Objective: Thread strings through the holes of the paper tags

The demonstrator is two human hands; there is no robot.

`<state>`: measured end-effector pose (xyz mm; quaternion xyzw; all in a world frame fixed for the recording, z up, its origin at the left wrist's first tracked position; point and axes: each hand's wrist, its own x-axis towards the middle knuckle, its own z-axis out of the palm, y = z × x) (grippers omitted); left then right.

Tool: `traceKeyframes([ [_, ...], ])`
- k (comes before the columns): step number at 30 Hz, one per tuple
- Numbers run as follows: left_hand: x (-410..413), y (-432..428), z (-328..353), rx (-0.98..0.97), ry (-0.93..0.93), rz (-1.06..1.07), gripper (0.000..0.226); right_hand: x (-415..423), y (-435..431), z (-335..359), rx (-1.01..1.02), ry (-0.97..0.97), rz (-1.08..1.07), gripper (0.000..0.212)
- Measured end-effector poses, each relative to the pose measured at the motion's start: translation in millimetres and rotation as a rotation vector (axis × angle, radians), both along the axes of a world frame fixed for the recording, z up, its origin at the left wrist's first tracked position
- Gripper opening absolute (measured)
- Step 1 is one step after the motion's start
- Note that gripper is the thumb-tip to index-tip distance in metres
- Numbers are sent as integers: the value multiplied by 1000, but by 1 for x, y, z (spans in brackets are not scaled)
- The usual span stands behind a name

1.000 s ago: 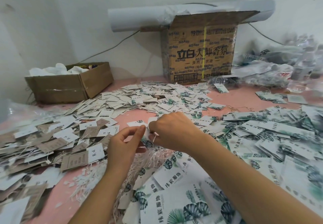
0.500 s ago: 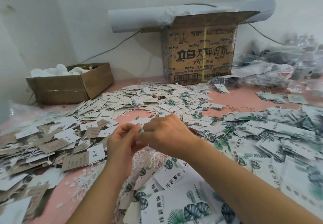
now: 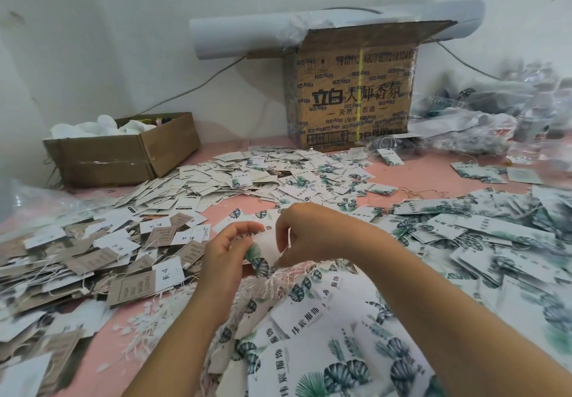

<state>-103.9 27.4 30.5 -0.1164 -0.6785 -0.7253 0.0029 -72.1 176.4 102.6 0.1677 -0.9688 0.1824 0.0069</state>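
A white paper tag (image 3: 263, 246) with green leaf print is held between both hands above the pink table (image 3: 411, 176). My left hand (image 3: 230, 252) grips its left edge. My right hand (image 3: 312, 235) pinches its right edge, where a thin white string (image 3: 289, 237) hangs from the fingers. Just below the hands lies a bundle of white strings (image 3: 278, 282). A stack of larger leaf-print tags (image 3: 325, 334) lies in front of me between my forearms.
Brown and white tags (image 3: 123, 260) cover the left side and leaf-print tags (image 3: 483, 235) the right; more tags (image 3: 278, 176) are heaped behind. A low open carton (image 3: 123, 155) stands back left, a tall printed carton (image 3: 353, 96) at the back, plastic bags (image 3: 483, 121) back right.
The hands have parted a little, and the leaf-print tag now shows spread flat between them. A string now hangs from my right fingers.
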Motion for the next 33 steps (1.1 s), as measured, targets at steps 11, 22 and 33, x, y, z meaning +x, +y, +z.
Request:
traceKeyframes([
  [11,5,1,-1,-106,182,-1,41,-2,20,7,-33,-215,-61,22],
  [22,5,2,-3,-144,232,-11,47,-6,17,12,-273,11,-109,16],
  [33,0,3,-6,-218,287,34,52,-12,11,2,-339,237,-195,13],
])
